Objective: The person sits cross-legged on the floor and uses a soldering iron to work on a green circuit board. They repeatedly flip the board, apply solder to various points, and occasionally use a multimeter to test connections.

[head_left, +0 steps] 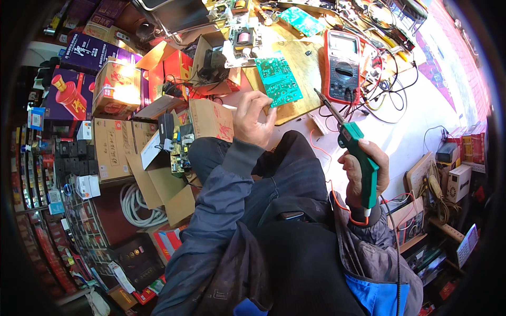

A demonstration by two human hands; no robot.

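Note:
A green circuit board [279, 79] is pinched at its near left corner by my left hand [254, 117], its soldered side facing up. The board is over a yellowish wooden work board [305, 60]. My right hand [373, 168] is wrapped round the green handle of a soldering iron [356, 145]. The iron's dark tip points up and to the left, apart from the circuit board. A red multimeter [342, 66] lies just beyond the tip, with its leads running off to the right.
Another circuit board [301, 21] and a transformer [244, 38] lie at the back. Tangled cables [390, 79] spread at the right. Cardboard boxes [113, 147] and red cartons stand on the left, near a coil of white cable [139, 205]. An orange cord [329, 189] trails from the iron.

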